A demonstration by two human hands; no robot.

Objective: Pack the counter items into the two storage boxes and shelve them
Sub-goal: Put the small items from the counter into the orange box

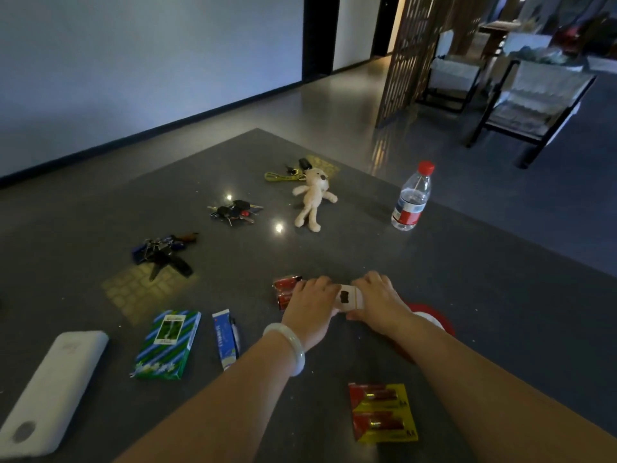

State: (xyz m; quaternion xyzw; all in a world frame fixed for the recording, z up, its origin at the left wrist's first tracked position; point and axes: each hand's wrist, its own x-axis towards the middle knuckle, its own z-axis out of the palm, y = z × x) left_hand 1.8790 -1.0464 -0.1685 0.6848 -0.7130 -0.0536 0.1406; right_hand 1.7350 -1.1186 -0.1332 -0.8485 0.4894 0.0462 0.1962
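Both hands meet over a small white card pack [348, 297] with a dark mark and a yellow band, lying on the dark counter [467, 295]. My left hand [312, 307] grips its left end; my right hand [379, 300] grips its right end. A red battery pack [283, 289] lies just left of my left hand, partly hidden. Another red-and-yellow AA battery pack [382, 411] lies near the front edge. A green striped box [168, 344], a blue tube [225, 339] and a white power bank [50, 389] lie at the left. No storage box is in view.
Two key bunches [165, 253] [235, 210], a yellow lanyard [283, 176], a cream plush bunny [314, 198] and a water bottle [412, 198] lie farther back. A red round object [434, 317] is half hidden under my right forearm. Chairs [531, 105] stand beyond the counter.
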